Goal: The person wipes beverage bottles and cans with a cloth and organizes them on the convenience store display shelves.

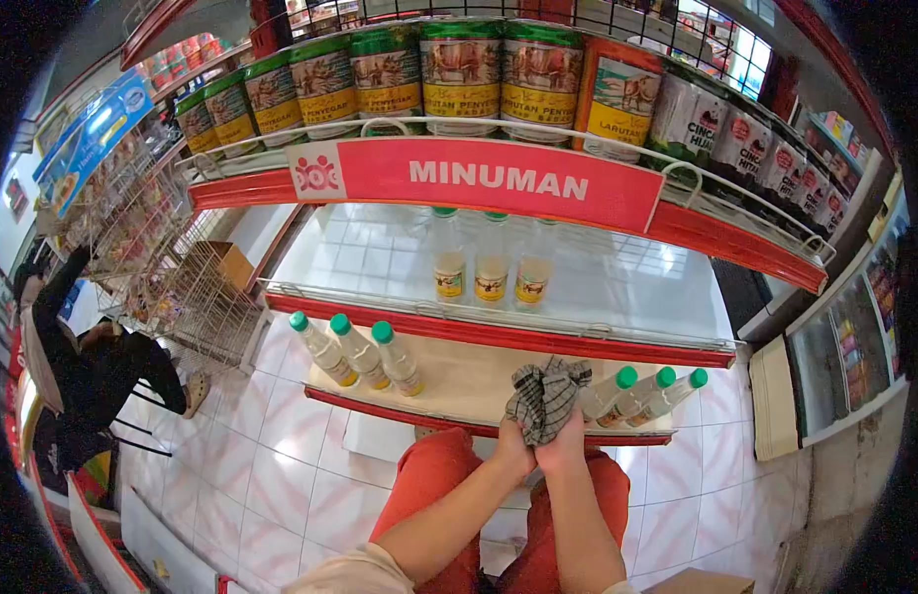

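Note:
A crumpled dark checked cloth (550,396) is bunched between my two hands, in front of the lowest shelf (459,381). My left hand (515,450) grips it from the left, and my right hand (563,441) from the right; folds of cloth hide most of the fingers. Just right of the cloth, several clear bottles with green caps (632,398) stand on that shelf. At its left end are three more green-capped bottles (358,358) with yellow labels. Three further bottles (491,272) stand on the middle shelf.
Cans (462,74) line the top shelf behind a wire rail, above a red "MINUMAN" sign (499,183). A wire rack (172,267) stands left, near a seated person in dark clothes (93,366). A glass-fronted cabinet (845,346) is on the right.

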A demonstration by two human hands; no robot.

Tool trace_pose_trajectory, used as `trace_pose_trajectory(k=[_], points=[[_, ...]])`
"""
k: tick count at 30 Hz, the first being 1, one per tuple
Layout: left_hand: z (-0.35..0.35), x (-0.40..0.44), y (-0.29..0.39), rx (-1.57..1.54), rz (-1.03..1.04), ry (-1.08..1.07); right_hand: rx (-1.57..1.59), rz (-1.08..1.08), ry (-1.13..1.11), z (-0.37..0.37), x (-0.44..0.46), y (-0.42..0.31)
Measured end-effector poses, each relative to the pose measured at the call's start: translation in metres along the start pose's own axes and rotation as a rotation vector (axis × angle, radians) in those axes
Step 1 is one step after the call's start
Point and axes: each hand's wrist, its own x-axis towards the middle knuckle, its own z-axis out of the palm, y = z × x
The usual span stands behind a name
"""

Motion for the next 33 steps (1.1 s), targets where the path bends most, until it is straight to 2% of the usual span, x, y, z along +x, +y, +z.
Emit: trace_pose_trajectory(k=[4, 13, 15, 19, 20, 21, 22, 25, 29, 33], points=[[-0.001, -0.002, 0.003, 0.038, -0.022, 0.093, 0.041, 0.017, 0.01, -0.006, 0.002, 0.005], [0.01, -0.01, 0.005, 0.05, 0.008, 0.094, 0.061, 0.007, -0.044, -0.003, 0.0, 0.006], [0.027, -0.025, 0.017, 0.063, -0.012, 0.068, 0.075, 0.026, -0.044, -0.01, 0.002, 0.007], [0.04, -0.013, 0.069, 0.245, -0.044, 0.214, 0.093, 0.101, 0.093, -0.006, 0.0, 0.01], [0.015, 0.007, 0.083, 0.295, 0.177, 0.09, 0.102, 0.119, 0.091, -0.007, 0.0, 0.011], [0.016, 0.012, 0.094, 0.182, 0.264, 0.053, 0.111, 0.143, 0.089, -0.008, -0.002, 0.013], [0.017, 0.019, 0.1, 0.064, 0.358, 0.016, 0.122, 0.142, -0.028, -0.008, -0.005, 0.012], [0.029, 0.007, 0.099, 0.09, 0.37, -0.073, 0.131, 0.106, 0.007, 0.0, -0.004, 0.011], [0.036, -0.007, 0.087, 0.05, 0.364, -0.031, 0.132, 0.083, 0.022, -0.007, -0.004, 0.012], [0.031, -0.005, 0.08, 0.156, 0.389, -0.006, 0.102, 0.03, 0.022, -0.003, -0.003, 0.014]])
